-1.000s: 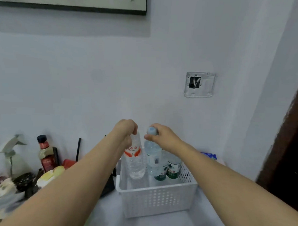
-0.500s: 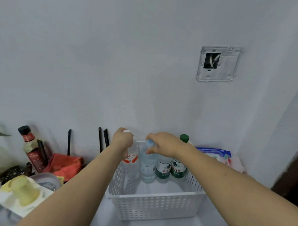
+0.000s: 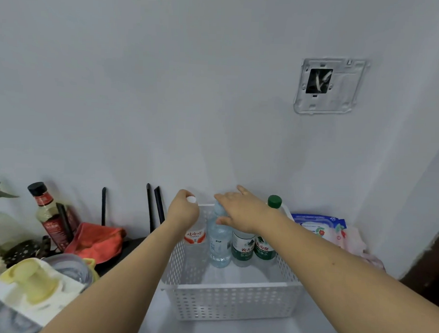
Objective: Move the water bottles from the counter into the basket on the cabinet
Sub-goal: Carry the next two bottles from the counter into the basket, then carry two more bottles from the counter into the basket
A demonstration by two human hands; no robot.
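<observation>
Head view, low centre of the frame: a white perforated basket [image 3: 230,302] stands against a pale wall with four water bottles upright along its far side. The left hand [image 3: 183,212] is curled round the neck of a red-labelled bottle [image 3: 195,237] at the basket's left end; its white cap shows above the knuckles, and the fingers cover the shoulder of the bottle. The right hand [image 3: 239,210] lies over the top of a blue-tinted bottle [image 3: 219,243], thumb against its neck and fingers spread loosely, hiding the cap; whether it truly grips cannot be told. Right of these, two green-labelled bottles [image 3: 243,249] stand partly behind the right wrist, only one green cap visible. At lower left, a sauce bottle [image 3: 47,215], a red cloth [image 3: 96,239] and a yellow-lidded container [image 3: 32,282] crowd together, blurred and cut by the frame edge. A wipes packet [image 3: 318,223] lies behind the basket at right, partly hidden by the forearm.
</observation>
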